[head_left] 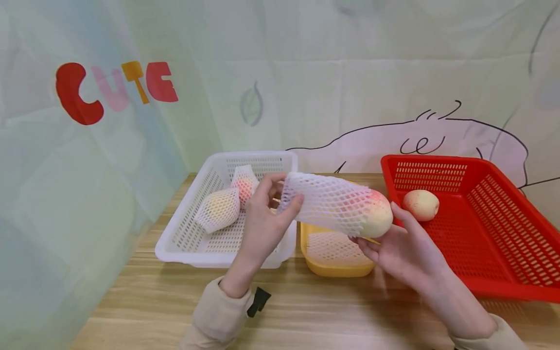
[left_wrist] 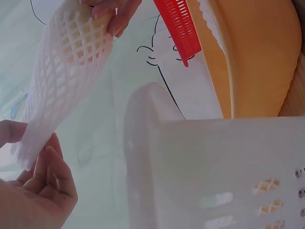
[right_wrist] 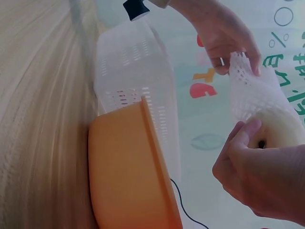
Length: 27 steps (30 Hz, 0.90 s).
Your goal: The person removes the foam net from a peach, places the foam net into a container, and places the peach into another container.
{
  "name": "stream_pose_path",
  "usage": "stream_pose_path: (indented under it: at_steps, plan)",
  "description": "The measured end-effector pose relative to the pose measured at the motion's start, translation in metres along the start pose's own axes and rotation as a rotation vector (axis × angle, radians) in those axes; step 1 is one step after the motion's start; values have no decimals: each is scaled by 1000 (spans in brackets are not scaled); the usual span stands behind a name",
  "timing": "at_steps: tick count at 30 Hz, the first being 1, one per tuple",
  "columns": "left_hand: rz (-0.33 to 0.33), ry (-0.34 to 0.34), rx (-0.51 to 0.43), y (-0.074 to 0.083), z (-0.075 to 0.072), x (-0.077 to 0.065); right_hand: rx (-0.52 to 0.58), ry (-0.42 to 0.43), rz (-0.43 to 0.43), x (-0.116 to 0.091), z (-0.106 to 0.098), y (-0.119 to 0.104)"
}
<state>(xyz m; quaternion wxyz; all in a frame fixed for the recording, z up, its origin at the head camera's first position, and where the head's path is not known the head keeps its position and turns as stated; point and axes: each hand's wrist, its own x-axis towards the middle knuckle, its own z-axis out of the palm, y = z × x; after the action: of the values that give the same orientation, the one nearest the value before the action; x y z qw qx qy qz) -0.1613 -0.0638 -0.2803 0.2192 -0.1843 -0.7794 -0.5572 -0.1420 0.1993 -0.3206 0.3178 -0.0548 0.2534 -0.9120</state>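
Note:
A pink and cream peach (head_left: 378,214) is partly inside a white foam net sleeve (head_left: 323,200), its bare end sticking out on the right. My left hand (head_left: 273,214) pinches the sleeve's far left end between thumb and fingers. At the peach's bare end, my right hand (head_left: 404,245) holds the fruit with thumb and fingertips. In the left wrist view the foam net (left_wrist: 66,71) stretches between both hands. The right wrist view shows the right hand's thumb and fingers (right_wrist: 245,136) at the net's edge. Both hands are above a yellow bin (head_left: 339,270).
A white basket (head_left: 227,260) on the left holds two net-wrapped fruits (head_left: 220,209). Foam nets (head_left: 334,248) lie in the yellow bin. To the right, a red basket (head_left: 477,243) contains one bare peach (head_left: 421,204). All stand on a wooden table (head_left: 306,311) before a printed cloth backdrop.

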Motion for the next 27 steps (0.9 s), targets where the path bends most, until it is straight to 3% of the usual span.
stream_pose_path:
  at_steps: [9, 14, 21, 27]
  plan:
    - [-79, -72, -1, -8, 7, 1, 58, -57, -24, -7, 0, -14]
    - [-78, -72, -8, -11, 12, 3, 19, -48, -49, -13, 1, -25]
    - [-101, -76, -60, -12, 14, 9, 35, -166, -79, -24, -1, -43]
    - [-135, -81, -70, -14, 19, 17, -44, -119, -164, -37, 1, -60]
